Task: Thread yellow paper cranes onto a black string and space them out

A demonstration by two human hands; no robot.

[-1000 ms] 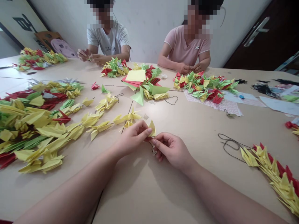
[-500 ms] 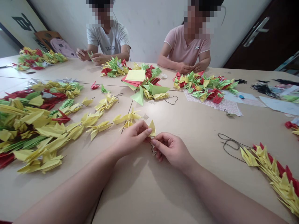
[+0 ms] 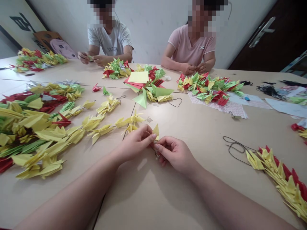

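Between the fingertips of my left hand [image 3: 140, 139] is a yellow folded paper crane [image 3: 156, 131], one pointed part sticking up. My right hand [image 3: 174, 152] is pinched close beside it, nearly touching the left fingertips. A dark cord [image 3: 157, 154] hangs in a small loop under the right fingers; its end at the crane is hidden by them. Just beyond my left hand, loose yellow cranes [image 3: 133, 118] lie on the table [image 3: 168, 198], trailing off to the left on a dark cord.
A large heap of yellow, red and green cranes [image 3: 35, 121] covers the left side. A strung yellow-and-red garland [image 3: 280, 175] lies at right with looped cord [image 3: 233, 147]. Paper squares [image 3: 138, 77] sit on a middle pile. Two people work across the table beside further crane piles [image 3: 208, 84].
My hands stay almost in place, with the fingertips shifting slightly around the crane. Across the table, the person in white has lowered the green paper piece between their hands.
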